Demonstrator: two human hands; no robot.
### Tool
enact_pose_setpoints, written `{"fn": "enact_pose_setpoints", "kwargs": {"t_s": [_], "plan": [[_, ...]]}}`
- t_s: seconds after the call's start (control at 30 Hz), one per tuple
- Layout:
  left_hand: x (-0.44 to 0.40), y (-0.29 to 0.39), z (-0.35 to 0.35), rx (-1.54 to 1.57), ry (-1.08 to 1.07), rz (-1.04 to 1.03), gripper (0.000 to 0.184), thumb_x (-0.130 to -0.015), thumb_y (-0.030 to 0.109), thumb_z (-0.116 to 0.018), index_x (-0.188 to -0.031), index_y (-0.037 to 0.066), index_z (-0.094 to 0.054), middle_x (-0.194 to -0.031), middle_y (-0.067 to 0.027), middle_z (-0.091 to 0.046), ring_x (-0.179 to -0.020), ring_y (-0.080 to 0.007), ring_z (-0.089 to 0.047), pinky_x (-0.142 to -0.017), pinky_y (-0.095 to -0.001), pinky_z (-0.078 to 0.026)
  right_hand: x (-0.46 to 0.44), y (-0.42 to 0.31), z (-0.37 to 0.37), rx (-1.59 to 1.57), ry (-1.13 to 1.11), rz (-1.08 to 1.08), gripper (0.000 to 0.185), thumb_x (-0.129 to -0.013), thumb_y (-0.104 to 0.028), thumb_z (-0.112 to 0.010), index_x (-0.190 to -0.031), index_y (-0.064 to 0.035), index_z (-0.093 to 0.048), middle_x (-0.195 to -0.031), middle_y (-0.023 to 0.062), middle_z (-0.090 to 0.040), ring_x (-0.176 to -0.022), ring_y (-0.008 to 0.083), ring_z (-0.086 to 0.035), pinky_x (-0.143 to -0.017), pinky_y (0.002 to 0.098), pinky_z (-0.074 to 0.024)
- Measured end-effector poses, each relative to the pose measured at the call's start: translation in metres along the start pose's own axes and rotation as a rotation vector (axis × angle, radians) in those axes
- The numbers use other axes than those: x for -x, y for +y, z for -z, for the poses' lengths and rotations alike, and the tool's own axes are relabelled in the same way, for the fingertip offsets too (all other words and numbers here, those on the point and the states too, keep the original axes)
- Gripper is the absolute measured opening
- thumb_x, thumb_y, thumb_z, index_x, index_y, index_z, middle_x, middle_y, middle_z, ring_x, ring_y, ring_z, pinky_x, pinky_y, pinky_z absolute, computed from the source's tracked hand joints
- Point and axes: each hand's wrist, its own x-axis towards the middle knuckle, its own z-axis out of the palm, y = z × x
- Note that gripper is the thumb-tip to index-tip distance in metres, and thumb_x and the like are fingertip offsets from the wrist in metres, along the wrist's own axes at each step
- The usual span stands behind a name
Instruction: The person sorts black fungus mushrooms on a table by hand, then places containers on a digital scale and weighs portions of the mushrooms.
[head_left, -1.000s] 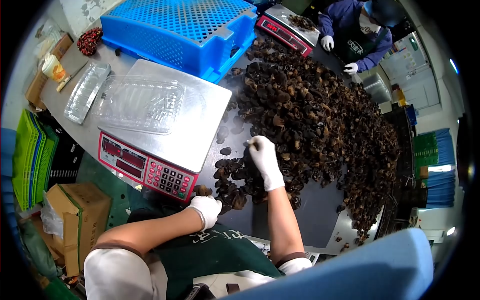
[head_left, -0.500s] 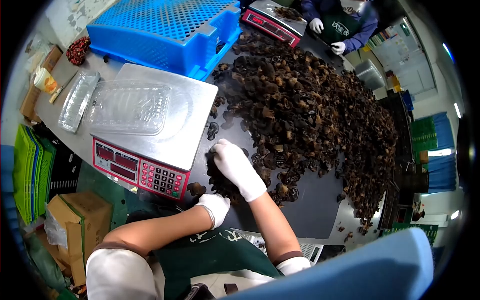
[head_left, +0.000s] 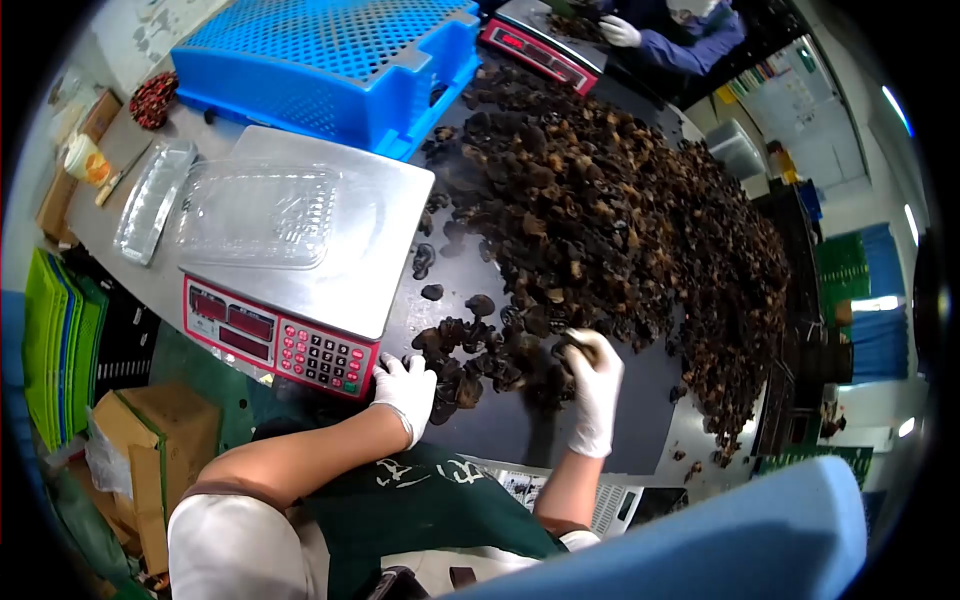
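Note:
A broad heap of dark brown, ruffled wood ear mushrooms (head_left: 600, 220) covers much of the table, and a small loose cluster (head_left: 460, 365) lies in front of me. My left hand (head_left: 405, 395), in a white glove, rests with fingers spread at the cluster's left edge, close to the corner of the scale (head_left: 280, 335). To the right, my white-gloved right hand (head_left: 595, 390) has its fingers curled around a dark wood ear piece (head_left: 562, 352) above the heap's near edge. An open clear plastic tray (head_left: 260, 215) lies on the scale's metal plate.
Behind the scale stands a blue perforated crate (head_left: 330, 60). Another clear tray (head_left: 155, 205) sits left of the scale. Across the table, a co-worker's gloved hand (head_left: 620, 32) is beside a second red scale (head_left: 540, 52). A cardboard box (head_left: 160, 440) is at lower left.
My right hand has moved right from the cluster to the heap's near edge and closed on a piece. My left hand has shifted up and left, its fingers now spread. The co-worker's hands have moved.

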Motion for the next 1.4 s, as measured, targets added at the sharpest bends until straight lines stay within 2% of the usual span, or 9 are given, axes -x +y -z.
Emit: {"fn": "enact_pose_setpoints", "kwargs": {"t_s": [0.23, 0.33, 0.37, 0.53, 0.73, 0.93, 1.07, 1.23, 1.4], "plan": [[0.001, -0.006, -0.009, 0.095, 0.22, -0.185, 0.062, -0.078, 0.017, -0.069, -0.133, 0.008, -0.045, -0.145, -0.0228, -0.032, -0.111, -0.0395, -0.05, -0.077, -0.0414, -0.056, 0.143, 0.148, 0.239, 0.474, 0.668, -0.161, 0.026, -0.083, -0.005, -0.069, -0.108, 0.0021, -0.064, -0.091, 0.0035, -0.064, -0.078, 0.0099, -0.057, -0.071, 0.0234, -0.0483], [-0.004, 0.0, 0.004, 0.194, 0.236, -0.236, 0.064, -0.083, 0.007, -0.058, -0.144, 0.011, -0.038, -0.151, -0.0252, -0.026, -0.115, -0.0403, -0.05, -0.086, -0.0434, -0.054, 0.173, 0.136, 0.224, 1.013, 0.756, -0.324, 0.05, -0.081, -0.012, -0.073, -0.126, 0.0047, -0.057, -0.114, 0.0167, -0.062, -0.1, 0.0235, -0.061, -0.09, 0.0339, -0.0485], [-0.012, 0.003, 0.002, 0.166, 0.334, -0.293, 0.067, -0.083, 0.006, -0.057, -0.146, 0.012, -0.036, -0.151, -0.026, -0.025, -0.119, -0.0431, -0.047, -0.091, -0.0457, -0.05, 0.167, 0.126, 0.211, 0.681, 0.73, -0.338, 0.051, -0.082, -0.011, -0.073, -0.129, 0.0037, -0.056, -0.121, 0.0198, -0.062, -0.111, 0.0263, -0.06, -0.096, 0.0353, -0.0462], [-0.052, 0.006, 0.008, 0.007, 0.599, -0.374, 0.069, -0.078, 0.002, -0.056, -0.144, 0.016, -0.042, -0.151, -0.0276, -0.024, -0.135, -0.0528, -0.027, -0.11, -0.0548, -0.029, 0.09, 0.126, 0.119, 0.75, 0.422, 0.14, 0.039, -0.081, -0.007, -0.068, -0.12, -0.0035, -0.064, -0.124, 0.0188, -0.061, -0.118, 0.0331, -0.055, -0.105, 0.0411, -0.0403], [-0.051, -0.01, 0.039, -0.121, 0.37, -0.096, 0.071, -0.082, 0.021, -0.061, -0.148, 0.019, -0.037, -0.155, -0.0218, -0.024, -0.144, -0.0477, -0.014, -0.115, -0.0611, -0.01, 0.053, 0.088, -0.023, 0.894, 0.092, 0.528, 0.046, -0.08, -0.024, -0.069, -0.123, -0.0099, -0.061, -0.139, 0.0164, -0.05, -0.133, 0.0392, -0.036, -0.112, 0.0525, -0.0226], [-0.045, -0.014, 0.046, -0.091, 0.444, -0.06, 0.063, -0.087, 0.018, -0.051, -0.148, 0.014, -0.036, -0.154, -0.0222, -0.026, -0.142, -0.0466, -0.019, -0.115, -0.0586, -0.014, 0.073, 0.041, -0.061, 0.8, -0.237, 0.553, 0.042, -0.082, -0.026, -0.066, -0.121, -0.0142, -0.061, -0.127, 0.0059, -0.058, -0.129, 0.0335, -0.04, -0.111, 0.0568, -0.019], [-0.059, -0.011, 0.042, -0.038, 0.653, -0.272, 0.065, -0.08, 0.01, -0.056, -0.143, 0.016, -0.043, -0.151, -0.0204, -0.033, -0.138, -0.0466, -0.027, -0.113, -0.0577, -0.021, 0.014, 0.046, -0.025, 0.526, 0.163, 0.681, 0.017, -0.073, 0.001, -0.063, -0.09, -0.0018, -0.067, -0.089, 0.0147, -0.069, -0.082, 0.0323, -0.066, -0.079, 0.0405, -0.0517], [-0.085, 0.0, 0.031, -0.028, 0.663, -0.422, 0.054, -0.083, 0.024, -0.062, -0.135, 0.017, -0.052, -0.146, -0.0154, -0.04, -0.137, -0.044, -0.03, -0.111, -0.0584, -0.026, -0.008, 0.091, 0.0, 1.11, 0.257, 0.488, 0.027, -0.075, -0.009, -0.069, -0.102, -0.0092, -0.066, -0.099, 0.009, -0.067, -0.097, 0.0238, -0.061, -0.093, 0.0398, -0.0411], [-0.095, -0.007, 0.022, 0.007, 0.613, -0.178, 0.036, -0.084, 0.026, -0.06, -0.117, 0.012, -0.061, -0.135, -0.0151, -0.049, -0.13, -0.0436, -0.038, -0.107, -0.057, -0.029, 0.005, 0.091, 0.039, 0.489, 0.302, 0.18, 0.015, -0.08, -0.014, -0.07, -0.095, -0.01, -0.068, -0.093, 0.0047, -0.067, -0.09, 0.0173, -0.059, -0.086, 0.0366, -0.0404]]}}
